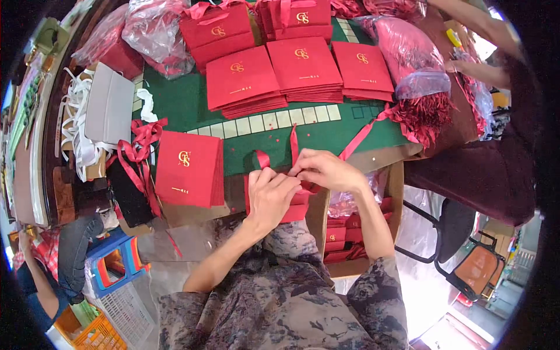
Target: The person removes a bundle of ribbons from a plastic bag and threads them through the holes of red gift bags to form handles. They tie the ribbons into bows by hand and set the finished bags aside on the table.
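Observation:
Close to my body, a small red paper bag (296,211) is held at the table's front edge, partly covered by my fingers. My left hand (271,195) is closed on the bag's upper part. Beside it, my right hand (328,170) pinches a red ribbon (294,140) whose end sticks up above the fingers. The exact grip at the fingertips is hidden. Left of my hands stands a stack of flat red bags (188,169) with gold lettering. Loose red ribbons (140,140) hang next to that stack.
Stacked red bags (242,79) and ribboned bags (217,32) line the back of the green mat (192,99). A plastic bag of red tassels (417,64) lies at right. Below the table is a cardboard box (395,204) holding red bags. Another person's arm (484,73) reaches in at right.

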Available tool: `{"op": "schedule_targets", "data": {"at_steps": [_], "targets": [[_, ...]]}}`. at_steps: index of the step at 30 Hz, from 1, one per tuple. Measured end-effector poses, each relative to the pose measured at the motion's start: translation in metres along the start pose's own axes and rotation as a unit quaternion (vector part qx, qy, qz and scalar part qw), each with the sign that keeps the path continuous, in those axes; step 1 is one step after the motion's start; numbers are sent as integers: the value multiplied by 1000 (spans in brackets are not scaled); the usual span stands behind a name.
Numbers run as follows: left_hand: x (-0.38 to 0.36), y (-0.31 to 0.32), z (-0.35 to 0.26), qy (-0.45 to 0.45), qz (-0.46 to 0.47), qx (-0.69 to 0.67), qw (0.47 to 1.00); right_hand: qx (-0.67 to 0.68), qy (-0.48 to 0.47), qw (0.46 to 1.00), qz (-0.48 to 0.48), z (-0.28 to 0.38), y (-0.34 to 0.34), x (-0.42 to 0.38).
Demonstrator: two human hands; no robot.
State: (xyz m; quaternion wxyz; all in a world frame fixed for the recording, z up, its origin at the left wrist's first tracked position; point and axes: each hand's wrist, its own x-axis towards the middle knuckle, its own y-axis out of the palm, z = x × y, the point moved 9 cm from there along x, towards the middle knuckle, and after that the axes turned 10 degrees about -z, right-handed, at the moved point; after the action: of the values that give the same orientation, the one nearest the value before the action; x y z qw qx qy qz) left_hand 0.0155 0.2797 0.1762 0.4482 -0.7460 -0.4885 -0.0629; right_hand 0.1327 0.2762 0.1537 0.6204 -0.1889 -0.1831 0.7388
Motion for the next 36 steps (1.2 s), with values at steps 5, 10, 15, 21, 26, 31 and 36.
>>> {"op": "schedule_targets", "data": {"at_steps": [5,10,15,21,26,31,36], "targets": [[0,1,-10,26,5,14,1000,15,47,995,88,-7,3,7],[5,1,14,-57,63,-49,995,199,123,972,-10,-42,-13,18],[8,-2,26,-96,37,-41,994,68,109,973,-194,-56,-50,28],[7,7,50,-156,39,-17,987,-67,123,876,-462,-59,-106,-41],[4,13,63,-220,39,-45,974,-228,238,864,-382,-52,-82,-78],[6,-5,45,-152,13,-8,988,-210,187,866,-413,-51,-59,-74],[-14,-41,43,-142,2,36,989,-69,187,877,-437,-32,-54,-69]]}}
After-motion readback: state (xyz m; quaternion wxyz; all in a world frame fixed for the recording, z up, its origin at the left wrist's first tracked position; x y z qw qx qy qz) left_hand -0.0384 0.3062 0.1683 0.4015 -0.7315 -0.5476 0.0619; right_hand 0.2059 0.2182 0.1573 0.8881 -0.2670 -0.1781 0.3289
